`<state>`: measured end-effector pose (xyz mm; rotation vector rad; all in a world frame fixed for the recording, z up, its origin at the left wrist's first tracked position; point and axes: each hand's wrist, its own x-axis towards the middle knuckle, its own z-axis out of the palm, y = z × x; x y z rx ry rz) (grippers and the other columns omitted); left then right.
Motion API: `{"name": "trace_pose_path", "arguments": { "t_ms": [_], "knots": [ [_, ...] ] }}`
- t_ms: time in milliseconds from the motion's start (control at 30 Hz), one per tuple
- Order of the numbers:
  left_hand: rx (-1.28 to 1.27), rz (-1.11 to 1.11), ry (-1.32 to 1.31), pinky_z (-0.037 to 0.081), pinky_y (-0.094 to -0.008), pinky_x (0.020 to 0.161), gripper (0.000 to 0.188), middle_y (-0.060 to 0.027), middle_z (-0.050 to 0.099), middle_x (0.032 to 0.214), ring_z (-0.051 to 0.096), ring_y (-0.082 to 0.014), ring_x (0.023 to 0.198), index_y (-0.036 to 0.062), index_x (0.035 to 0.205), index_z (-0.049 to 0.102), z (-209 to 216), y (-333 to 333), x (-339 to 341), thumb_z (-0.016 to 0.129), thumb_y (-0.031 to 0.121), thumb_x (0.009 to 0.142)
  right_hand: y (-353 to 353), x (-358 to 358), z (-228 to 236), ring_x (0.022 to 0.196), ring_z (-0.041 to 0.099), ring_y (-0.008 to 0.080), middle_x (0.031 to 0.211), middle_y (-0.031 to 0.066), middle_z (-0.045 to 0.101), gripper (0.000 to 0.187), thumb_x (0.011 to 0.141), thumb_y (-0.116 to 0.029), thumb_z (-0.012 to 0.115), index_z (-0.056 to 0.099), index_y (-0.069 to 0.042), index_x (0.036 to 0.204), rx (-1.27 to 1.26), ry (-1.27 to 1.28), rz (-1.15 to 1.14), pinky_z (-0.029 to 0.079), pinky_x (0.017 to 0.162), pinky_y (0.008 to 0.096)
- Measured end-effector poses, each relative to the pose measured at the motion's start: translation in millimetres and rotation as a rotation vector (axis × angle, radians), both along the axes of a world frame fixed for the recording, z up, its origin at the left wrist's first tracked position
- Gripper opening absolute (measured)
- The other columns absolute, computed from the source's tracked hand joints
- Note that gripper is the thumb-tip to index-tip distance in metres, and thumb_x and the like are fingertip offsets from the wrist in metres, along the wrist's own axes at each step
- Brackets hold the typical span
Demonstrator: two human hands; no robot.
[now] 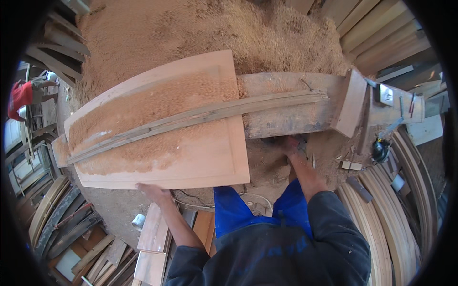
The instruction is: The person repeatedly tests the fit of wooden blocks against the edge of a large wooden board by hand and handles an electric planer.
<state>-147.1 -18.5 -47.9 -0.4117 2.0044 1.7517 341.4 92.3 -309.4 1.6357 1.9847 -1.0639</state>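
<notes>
A large pale wooden panel (210,178) with a raised border lies across a bench board (291,119), sawdust spread over its face. Along its length rests a long, slim wooden strip (200,113), which runs on over the board to the right. My left hand (153,192) grips the panel's near edge, left of the middle, its fingers partly hidden at the rim. To the right of the panel, my right hand (290,144) reaches to the near underside of the bench board. It is blurred and half in shadow there, beside something dark I cannot make out.
A wooden block (350,102) stands on the board's right end, near a small white-faced box (385,95). Sawdust (191,33) heaps behind the bench. Curved timbers (381,209) are stacked at right, boards (151,257) at lower left. A person in red (21,99) is far left.
</notes>
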Motion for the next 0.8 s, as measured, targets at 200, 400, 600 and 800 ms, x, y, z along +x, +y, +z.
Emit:
{"name": "trace_pose_path", "arguments": {
  "t_ms": [200,400,600,800],
  "knots": [
    [0.106,-0.117,0.054,0.04,-0.0517,0.118,0.068,-0.0154,0.039,0.161,0.042,-0.0348,0.144,0.009,0.159,0.03,-3,4,7,0.023,0.056,0.11,14,42,-78,0.115,0.066,0.0418,0.124,0.0249,0.068,0.067,0.092,-0.045,0.064,0.053,-0.002,0.142,-0.07,-0.166,-0.033,0.052,0.099,0.0479],
    [-0.016,-0.229,0.277,0.057,-0.0454,0.097,0.063,-0.0171,0.052,0.147,0.062,-0.0312,0.12,0.0044,0.154,0.035,0,-7,3,0.035,0.05,0.11,-55,92,-113,0.114,0.066,0.0414,0.122,0.0249,0.069,0.063,0.093,-0.044,0.064,0.055,-0.002,0.14,-0.187,-0.301,-0.042,0.053,0.098,0.0475],
    [-0.292,-0.348,0.465,0.06,-0.0422,0.089,0.061,-0.0176,0.057,0.141,0.066,-0.0305,0.113,0.0009,0.153,0.033,6,2,18,0.044,0.043,0.11,-94,96,-126,0.113,0.066,0.0409,0.119,0.0248,0.069,0.06,0.094,-0.043,0.063,0.057,-0.001,0.137,-0.255,-0.314,-0.032,0.053,0.098,0.0471],
    [-0.132,-0.25,0.292,0.054,-0.0503,0.102,0.063,-0.0148,0.048,0.153,0.058,-0.0337,0.126,0.0085,0.158,0.033,-12,-10,-10,0.037,0.05,0.11,-17,33,-104,0.113,0.066,0.0405,0.117,0.0248,0.07,0.057,0.095,-0.042,0.063,0.059,0.0,0.134,-0.216,-0.154,0.026,0.053,0.097,0.0468]
  ]
}}
